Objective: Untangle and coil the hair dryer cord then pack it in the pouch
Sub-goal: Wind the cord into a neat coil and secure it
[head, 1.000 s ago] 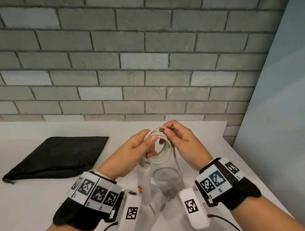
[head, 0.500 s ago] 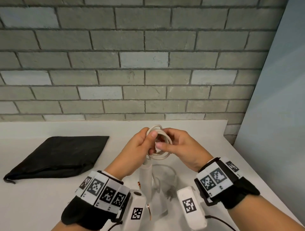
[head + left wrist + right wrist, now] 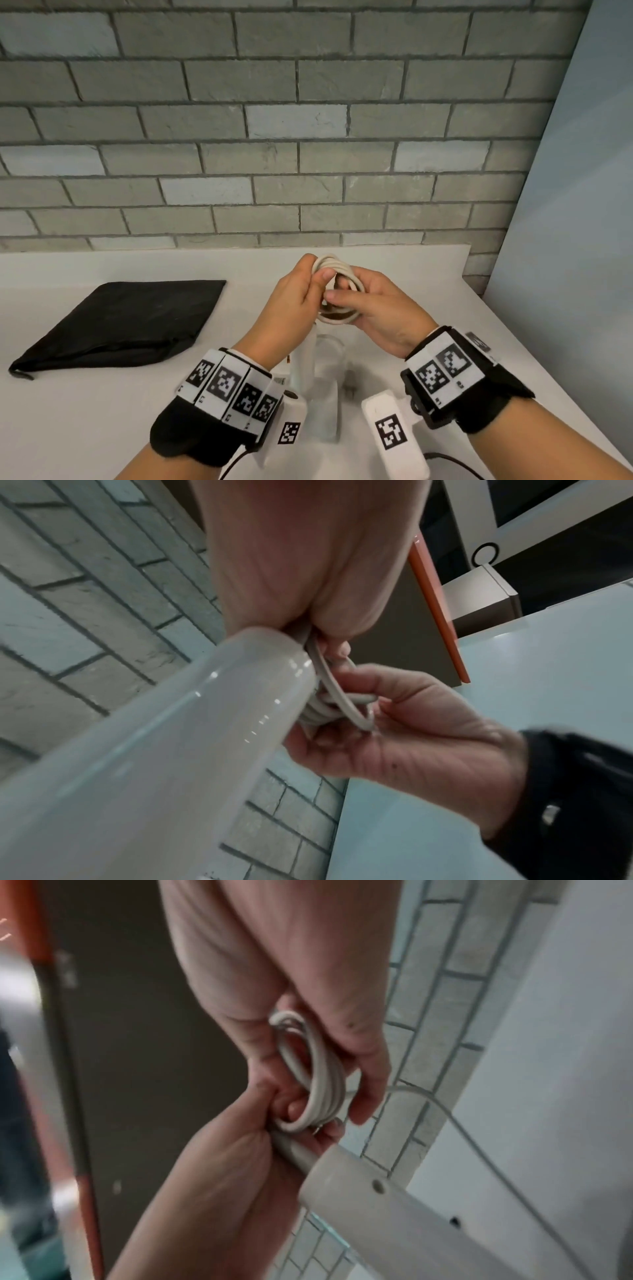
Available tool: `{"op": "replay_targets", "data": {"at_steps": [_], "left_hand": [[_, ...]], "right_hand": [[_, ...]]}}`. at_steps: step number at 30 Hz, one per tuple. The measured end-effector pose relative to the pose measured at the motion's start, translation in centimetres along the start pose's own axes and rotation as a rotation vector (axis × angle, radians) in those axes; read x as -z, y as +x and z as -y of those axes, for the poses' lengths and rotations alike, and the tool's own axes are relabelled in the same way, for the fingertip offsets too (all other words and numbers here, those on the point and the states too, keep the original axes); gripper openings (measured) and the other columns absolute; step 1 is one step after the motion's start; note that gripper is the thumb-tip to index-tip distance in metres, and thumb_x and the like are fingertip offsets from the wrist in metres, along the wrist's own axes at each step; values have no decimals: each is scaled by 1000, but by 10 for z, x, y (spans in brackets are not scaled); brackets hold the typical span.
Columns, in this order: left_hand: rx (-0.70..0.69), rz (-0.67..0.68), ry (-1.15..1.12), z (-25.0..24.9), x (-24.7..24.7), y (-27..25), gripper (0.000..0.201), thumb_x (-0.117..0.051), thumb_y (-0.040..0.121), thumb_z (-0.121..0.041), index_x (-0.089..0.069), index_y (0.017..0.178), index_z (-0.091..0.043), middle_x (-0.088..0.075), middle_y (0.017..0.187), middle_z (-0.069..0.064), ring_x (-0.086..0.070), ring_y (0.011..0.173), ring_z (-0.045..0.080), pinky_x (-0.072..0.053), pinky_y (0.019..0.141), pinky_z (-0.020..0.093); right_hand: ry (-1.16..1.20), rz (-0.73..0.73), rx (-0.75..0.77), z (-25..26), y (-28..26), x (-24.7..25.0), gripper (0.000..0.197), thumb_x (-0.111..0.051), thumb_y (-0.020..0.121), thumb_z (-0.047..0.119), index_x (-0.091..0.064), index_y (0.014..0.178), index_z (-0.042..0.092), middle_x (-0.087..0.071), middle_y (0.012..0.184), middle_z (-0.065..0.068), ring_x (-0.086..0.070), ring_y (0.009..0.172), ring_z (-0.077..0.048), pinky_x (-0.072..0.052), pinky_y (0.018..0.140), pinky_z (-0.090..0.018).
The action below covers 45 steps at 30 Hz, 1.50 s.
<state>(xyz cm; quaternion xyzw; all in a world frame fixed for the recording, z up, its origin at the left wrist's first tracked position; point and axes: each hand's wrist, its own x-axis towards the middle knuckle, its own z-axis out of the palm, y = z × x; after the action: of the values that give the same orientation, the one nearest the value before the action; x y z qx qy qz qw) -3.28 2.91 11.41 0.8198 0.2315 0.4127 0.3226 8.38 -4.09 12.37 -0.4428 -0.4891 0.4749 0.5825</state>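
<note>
A white cord coil [image 3: 337,291] of several loops is held up above the table between both hands. My left hand [image 3: 301,294] grips the coil's left side, thumb pressed over the loops. My right hand [image 3: 373,308] pinches the coil's right side, thumb across the front. The white hair dryer [image 3: 310,373] hangs below the hands, its handle [image 3: 154,750] close to the left wrist camera. In the right wrist view the coil [image 3: 318,1074] sits between the fingers, and a loose cord strand [image 3: 479,1145] trails downward. The black pouch [image 3: 126,318] lies flat on the table at the left.
The white table [image 3: 85,411] runs back to a grey brick wall [image 3: 274,137]. A pale blue panel [image 3: 582,240] closes off the right side near the table's right edge.
Both hands have risen slightly and drawn closer together. The coil has tightened and gained cord, and the right hand has turned its thumb across the front of the loops.
</note>
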Motion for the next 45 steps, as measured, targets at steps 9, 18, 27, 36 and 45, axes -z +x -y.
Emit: {"op": "replay_targets", "data": {"at_steps": [9, 18, 27, 36, 45], "left_hand": [[11, -85, 101, 7, 3, 5, 20, -41, 94, -28, -41, 79, -15, -45, 58, -5, -43, 52, 8, -34, 50, 18], [29, -192, 107, 19, 4, 9, 32, -47, 92, -28, -35, 63, -25, -48, 57, 1, -44, 52, 13, -38, 46, 11], [31, -293, 170, 26, 10, 10, 24, -47, 92, -27, -49, 78, -8, -53, 59, 2, -56, 49, 0, -40, 46, 8], [20, -292, 246, 26, 11, 10, 25, -42, 94, -25, -46, 78, -7, -43, 59, -5, -43, 52, 11, -38, 48, 13], [35, -297, 296, 24, 6, 9, 24, -39, 95, -26, -47, 87, -4, -41, 66, -5, -39, 57, 4, -32, 51, 19]], "right_hand": [[-912, -323, 186, 5, -3, 8, 31, -55, 78, 0, -51, 107, 7, -43, 105, -3, -52, 88, -18, -39, 67, -7], [-92, -243, 46, 3, -28, 31, 31, -37, 86, -11, -53, 68, 9, -60, 63, -5, -62, 72, -17, -53, 84, -33], [-276, -319, 104, -3, -43, 78, 15, -54, 84, -4, -65, 79, 5, -38, 43, 9, -24, 37, -5, -23, 36, -14], [-899, -648, 64, -48, -46, 135, 21, -59, 85, 10, -61, 71, 26, -57, 58, -8, -48, 53, -15, -36, 50, -15], [-1067, -82, 21, -23, -32, 55, 44, -64, 82, 21, -46, 122, 22, -51, 96, 4, -54, 94, -12, -42, 86, -24]]}}
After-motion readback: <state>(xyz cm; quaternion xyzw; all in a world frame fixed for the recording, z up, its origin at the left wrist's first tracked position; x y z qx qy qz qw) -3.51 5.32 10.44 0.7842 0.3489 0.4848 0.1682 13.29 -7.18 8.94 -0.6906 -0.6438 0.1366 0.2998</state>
